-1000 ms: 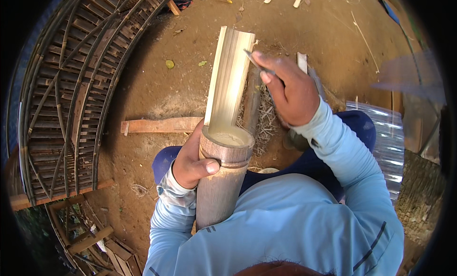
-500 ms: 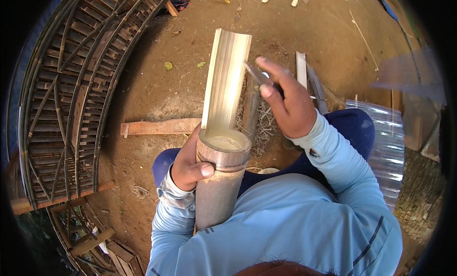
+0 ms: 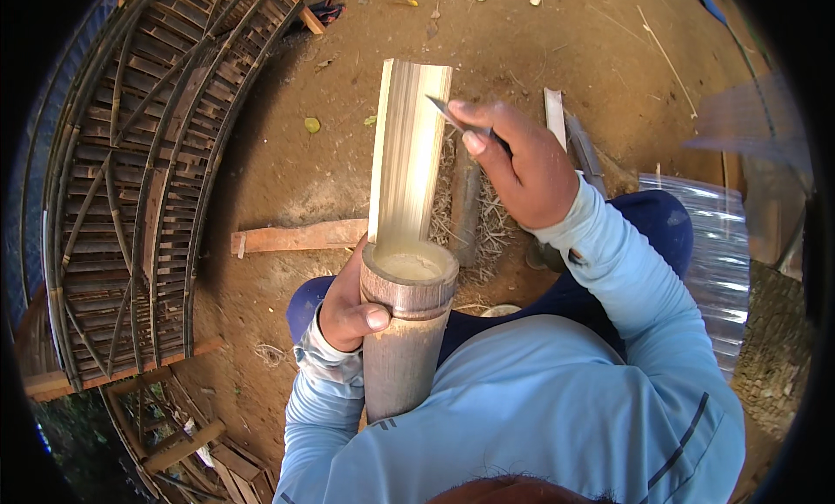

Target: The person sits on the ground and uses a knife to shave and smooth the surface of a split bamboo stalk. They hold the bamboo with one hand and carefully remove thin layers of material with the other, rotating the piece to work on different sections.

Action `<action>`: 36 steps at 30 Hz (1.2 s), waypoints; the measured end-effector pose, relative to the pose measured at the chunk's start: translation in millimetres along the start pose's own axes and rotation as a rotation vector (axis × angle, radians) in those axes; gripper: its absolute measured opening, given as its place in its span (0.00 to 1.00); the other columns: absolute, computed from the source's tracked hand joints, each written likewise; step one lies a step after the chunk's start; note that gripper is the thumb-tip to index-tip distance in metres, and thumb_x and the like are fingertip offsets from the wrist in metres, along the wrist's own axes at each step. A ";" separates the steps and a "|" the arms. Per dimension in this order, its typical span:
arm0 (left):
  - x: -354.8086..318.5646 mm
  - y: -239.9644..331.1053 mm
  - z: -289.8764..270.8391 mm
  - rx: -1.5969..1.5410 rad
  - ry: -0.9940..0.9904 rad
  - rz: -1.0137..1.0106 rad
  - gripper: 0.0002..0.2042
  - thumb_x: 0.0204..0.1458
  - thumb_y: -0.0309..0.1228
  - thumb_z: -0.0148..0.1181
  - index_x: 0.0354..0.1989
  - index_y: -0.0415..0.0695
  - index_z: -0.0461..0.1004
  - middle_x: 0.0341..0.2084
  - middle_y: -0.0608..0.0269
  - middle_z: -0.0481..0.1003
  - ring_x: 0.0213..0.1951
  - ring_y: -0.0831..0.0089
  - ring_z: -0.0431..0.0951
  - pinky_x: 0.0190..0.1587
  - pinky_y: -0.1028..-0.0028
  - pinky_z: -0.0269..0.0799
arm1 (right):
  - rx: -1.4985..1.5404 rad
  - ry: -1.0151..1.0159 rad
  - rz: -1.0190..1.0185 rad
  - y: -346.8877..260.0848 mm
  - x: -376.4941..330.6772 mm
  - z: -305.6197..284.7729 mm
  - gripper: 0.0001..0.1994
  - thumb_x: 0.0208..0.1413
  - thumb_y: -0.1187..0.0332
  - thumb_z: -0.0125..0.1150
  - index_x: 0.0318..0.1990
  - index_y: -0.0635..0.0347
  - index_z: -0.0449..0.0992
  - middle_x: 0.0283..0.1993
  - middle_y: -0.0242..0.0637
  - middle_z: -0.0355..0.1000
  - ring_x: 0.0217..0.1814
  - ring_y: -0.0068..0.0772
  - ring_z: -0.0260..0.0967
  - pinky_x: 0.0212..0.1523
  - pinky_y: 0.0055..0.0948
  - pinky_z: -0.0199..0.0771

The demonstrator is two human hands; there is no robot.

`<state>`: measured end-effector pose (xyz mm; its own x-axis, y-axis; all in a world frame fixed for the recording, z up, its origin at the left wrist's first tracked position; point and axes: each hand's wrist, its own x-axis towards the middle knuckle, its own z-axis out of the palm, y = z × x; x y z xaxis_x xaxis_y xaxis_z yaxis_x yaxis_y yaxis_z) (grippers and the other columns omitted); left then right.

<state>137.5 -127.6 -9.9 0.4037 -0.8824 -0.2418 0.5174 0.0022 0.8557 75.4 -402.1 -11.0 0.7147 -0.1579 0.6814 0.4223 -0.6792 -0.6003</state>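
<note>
Bamboo culm [image 3: 404, 330] stands upright against the chest, the left hand [image 3: 348, 308] clamped around it below its rim. Above, the right hand [image 3: 513, 160] grips a knife [image 3: 448, 114] touching the split bamboo half [image 3: 409, 152].

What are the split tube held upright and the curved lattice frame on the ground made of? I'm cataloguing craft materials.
The tan split tube looks like bamboo: hollow, a pale node wall inside, a smooth matte skin and a fibrous inner face. The curved lattice frame seems to be weathered, unfinished bamboo slats. The thin blade in the right hand is probably metal.
</note>
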 end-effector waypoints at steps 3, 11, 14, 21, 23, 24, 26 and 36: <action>1.6 -0.1 1.2 -0.027 -0.004 0.003 0.56 0.34 0.47 0.77 0.69 0.32 0.51 0.58 0.48 0.70 0.59 0.61 0.72 0.64 0.63 0.65 | 0.039 0.023 0.007 10.2 12.2 -2.5 0.15 0.68 0.67 0.53 0.58 0.60 0.72 0.41 0.45 0.75 0.40 0.40 0.75 0.42 0.36 0.73; 5.5 -2.3 -2.8 -0.052 -0.052 -0.007 0.54 0.34 0.48 0.77 0.67 0.30 0.54 0.54 0.47 0.73 0.55 0.61 0.74 0.60 0.64 0.68 | 0.154 0.030 0.430 38.6 23.1 -22.1 0.16 0.70 0.60 0.52 0.59 0.55 0.73 0.44 0.38 0.76 0.46 0.28 0.72 0.48 0.29 0.72; 1.2 -3.7 0.2 -0.006 0.007 0.025 0.51 0.34 0.50 0.76 0.61 0.26 0.60 0.48 0.39 0.75 0.49 0.56 0.79 0.50 0.62 0.76 | 0.072 0.007 0.184 6.5 11.2 -17.7 0.15 0.68 0.62 0.54 0.58 0.54 0.74 0.43 0.40 0.76 0.44 0.32 0.75 0.46 0.32 0.74; -6.8 2.0 9.8 0.100 0.142 0.078 0.51 0.34 0.49 0.75 0.62 0.25 0.59 0.47 0.39 0.75 0.45 0.55 0.81 0.48 0.63 0.79 | -0.108 -0.235 0.189 -42.8 -14.3 -13.8 0.13 0.64 0.65 0.58 0.55 0.51 0.76 0.40 0.39 0.74 0.36 0.46 0.76 0.34 0.37 0.78; -7.5 4.4 13.2 0.121 0.161 0.086 0.51 0.34 0.48 0.75 0.63 0.27 0.57 0.49 0.41 0.74 0.48 0.57 0.80 0.52 0.63 0.77 | -0.140 -0.248 0.208 -41.9 -16.4 -13.3 0.13 0.64 0.65 0.58 0.54 0.51 0.76 0.39 0.39 0.74 0.36 0.46 0.76 0.34 0.37 0.78; -7.6 5.8 15.1 0.129 0.169 0.091 0.52 0.34 0.47 0.75 0.64 0.27 0.56 0.50 0.42 0.74 0.49 0.58 0.79 0.54 0.63 0.75 | -0.163 -0.229 0.191 -40.7 -15.7 -12.8 0.13 0.64 0.65 0.58 0.54 0.51 0.76 0.40 0.39 0.74 0.36 0.46 0.76 0.34 0.38 0.78; -7.6 8.6 18.9 0.135 0.176 0.088 0.52 0.35 0.47 0.75 0.65 0.28 0.55 0.53 0.44 0.73 0.52 0.60 0.77 0.57 0.64 0.72 | -0.211 -0.186 0.155 -35.4 -11.4 -12.6 0.12 0.64 0.65 0.58 0.54 0.52 0.76 0.40 0.40 0.75 0.37 0.46 0.76 0.35 0.38 0.78; -7.3 13.7 18.8 0.196 0.161 0.075 0.54 0.34 0.49 0.75 0.66 0.29 0.54 0.55 0.45 0.72 0.55 0.60 0.75 0.60 0.64 0.70 | -0.197 -0.140 0.095 -22.0 1.5 -13.3 0.12 0.64 0.66 0.58 0.53 0.52 0.76 0.42 0.41 0.76 0.38 0.47 0.76 0.36 0.40 0.77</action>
<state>127.5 -129.9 12.2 0.5582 -0.7969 -0.2309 0.3321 -0.0404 0.9424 59.8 -396.9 8.8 0.8220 -0.1360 0.5531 0.2429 -0.7946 -0.5565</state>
